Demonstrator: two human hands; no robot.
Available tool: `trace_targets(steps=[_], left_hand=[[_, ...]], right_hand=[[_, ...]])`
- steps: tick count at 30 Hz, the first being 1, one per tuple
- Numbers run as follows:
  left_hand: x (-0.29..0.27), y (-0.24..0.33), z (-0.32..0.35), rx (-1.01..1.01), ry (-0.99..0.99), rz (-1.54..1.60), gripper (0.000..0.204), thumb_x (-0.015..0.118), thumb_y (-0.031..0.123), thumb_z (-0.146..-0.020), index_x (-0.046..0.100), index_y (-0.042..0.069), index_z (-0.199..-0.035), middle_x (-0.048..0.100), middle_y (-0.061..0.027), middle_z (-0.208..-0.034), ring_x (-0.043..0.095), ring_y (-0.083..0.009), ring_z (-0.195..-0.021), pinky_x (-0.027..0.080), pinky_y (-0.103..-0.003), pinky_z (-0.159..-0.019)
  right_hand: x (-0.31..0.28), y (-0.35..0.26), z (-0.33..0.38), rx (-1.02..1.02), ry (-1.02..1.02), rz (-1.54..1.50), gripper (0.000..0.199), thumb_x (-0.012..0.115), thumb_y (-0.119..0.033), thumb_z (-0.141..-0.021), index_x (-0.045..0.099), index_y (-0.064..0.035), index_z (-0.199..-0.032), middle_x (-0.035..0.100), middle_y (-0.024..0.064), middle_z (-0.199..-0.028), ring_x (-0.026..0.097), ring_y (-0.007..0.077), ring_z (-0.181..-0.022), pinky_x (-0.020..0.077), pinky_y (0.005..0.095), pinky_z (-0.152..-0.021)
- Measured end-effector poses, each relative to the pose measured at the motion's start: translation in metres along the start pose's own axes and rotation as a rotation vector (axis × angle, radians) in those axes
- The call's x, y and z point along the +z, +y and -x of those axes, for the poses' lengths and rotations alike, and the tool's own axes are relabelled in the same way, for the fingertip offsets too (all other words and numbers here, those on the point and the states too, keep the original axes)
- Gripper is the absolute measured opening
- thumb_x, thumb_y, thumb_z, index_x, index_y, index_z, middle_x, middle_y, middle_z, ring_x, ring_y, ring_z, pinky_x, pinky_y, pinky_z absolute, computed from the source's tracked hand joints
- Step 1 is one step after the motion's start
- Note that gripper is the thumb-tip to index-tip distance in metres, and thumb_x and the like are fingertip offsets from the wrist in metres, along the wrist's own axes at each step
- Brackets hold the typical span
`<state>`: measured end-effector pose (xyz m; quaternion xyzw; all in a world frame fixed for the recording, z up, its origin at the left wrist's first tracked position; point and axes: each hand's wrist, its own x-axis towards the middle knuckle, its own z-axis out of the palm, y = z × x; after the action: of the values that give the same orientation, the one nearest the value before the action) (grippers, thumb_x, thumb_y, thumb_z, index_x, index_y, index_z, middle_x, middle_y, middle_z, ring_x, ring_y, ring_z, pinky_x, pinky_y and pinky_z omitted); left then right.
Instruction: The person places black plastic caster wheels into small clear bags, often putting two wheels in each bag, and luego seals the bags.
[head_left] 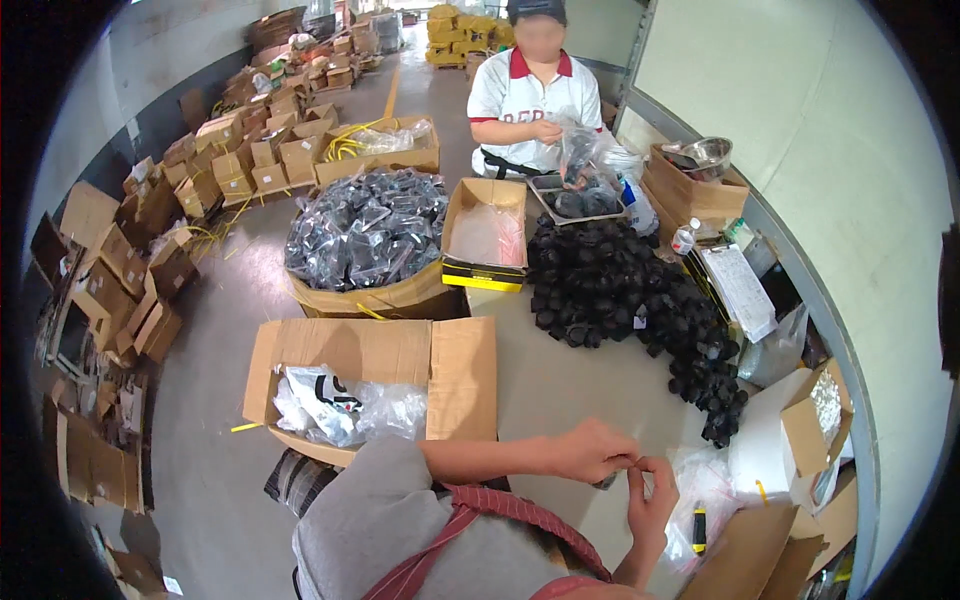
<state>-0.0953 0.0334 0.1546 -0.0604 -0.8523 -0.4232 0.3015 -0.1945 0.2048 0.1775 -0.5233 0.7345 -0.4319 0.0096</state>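
My left hand and my right hand meet at the fingertips low in the view, just above the floor. Both pinch a small item that is too small to identify. A dark piece shows just under my left hand. A pile of clear plastic bags lies on the floor right beside my right hand. A large heap of black parts spreads across the floor beyond my hands.
An open cardboard box with white plastic bags stands to the left. Further off are a round carton of bagged black parts and a small box. A seated person opposite handles a clear bag. Stacked cartons line the left side.
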Motion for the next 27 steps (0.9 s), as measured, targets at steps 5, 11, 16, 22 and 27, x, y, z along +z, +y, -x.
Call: trace_targets(steps=[5,11,16,22,27], left_hand=[[0.009,-0.004,0.008,-0.27,-0.15,0.098,0.014,0.067,0.019,-0.09,0.069,0.014,-0.102,0.07,-0.0115,-0.084,0.066,-0.0322,-0.075,0.052,-0.04,-0.066],[0.006,0.005,0.01,-0.226,-0.208,0.093,0.018,0.069,0.018,-0.09,0.071,0.016,-0.108,0.073,-0.0087,-0.091,0.07,-0.0285,-0.078,0.054,-0.036,-0.069],[-0.005,0.01,0.005,-0.286,-0.124,0.075,0.012,0.071,0.004,-0.086,0.073,0.003,-0.098,0.074,-0.009,-0.087,0.069,-0.0154,-0.076,0.054,-0.028,-0.075],[-0.001,-0.004,-0.004,-0.386,-0.131,0.352,0.004,0.068,0.0,-0.088,0.069,-0.001,-0.091,0.071,-0.0059,-0.085,0.066,-0.0125,-0.078,0.053,-0.027,-0.075],[0.028,-0.014,-0.009,-0.448,-0.15,0.523,0.003,0.064,0.001,-0.092,0.065,0.0,-0.094,0.07,-0.0089,-0.086,0.066,-0.0137,-0.08,0.054,-0.028,-0.072]], right_hand=[[0.004,-0.002,0.008,0.011,0.026,0.086,0.013,0.066,0.0,-0.086,0.059,-0.0025,-0.098,0.064,0.0141,-0.092,0.062,0.036,-0.085,0.0484,0.0437,-0.073],[0.009,-0.004,0.018,-0.014,0.12,0.075,0.013,0.068,0.0,-0.083,0.059,-0.0031,-0.092,0.062,0.0129,-0.086,0.061,0.0328,-0.077,0.0469,0.041,-0.068],[0.003,-0.001,0.037,-0.059,0.163,0.057,0.017,0.067,-0.001,-0.075,0.056,-0.0062,-0.086,0.057,0.008,-0.078,0.057,0.0273,-0.071,0.0454,0.0383,-0.065],[-0.009,0.006,0.076,0.051,0.159,-0.021,0.013,0.066,-0.013,-0.085,0.055,-0.0082,-0.087,0.057,0.0088,-0.078,0.056,0.0313,-0.072,0.0468,0.0408,-0.071],[-0.022,-0.004,0.106,0.342,0.166,-0.21,0.011,0.062,-0.017,-0.093,0.06,-0.0057,-0.091,0.061,0.0093,-0.081,0.06,0.0272,-0.075,0.0472,0.0365,-0.069]])
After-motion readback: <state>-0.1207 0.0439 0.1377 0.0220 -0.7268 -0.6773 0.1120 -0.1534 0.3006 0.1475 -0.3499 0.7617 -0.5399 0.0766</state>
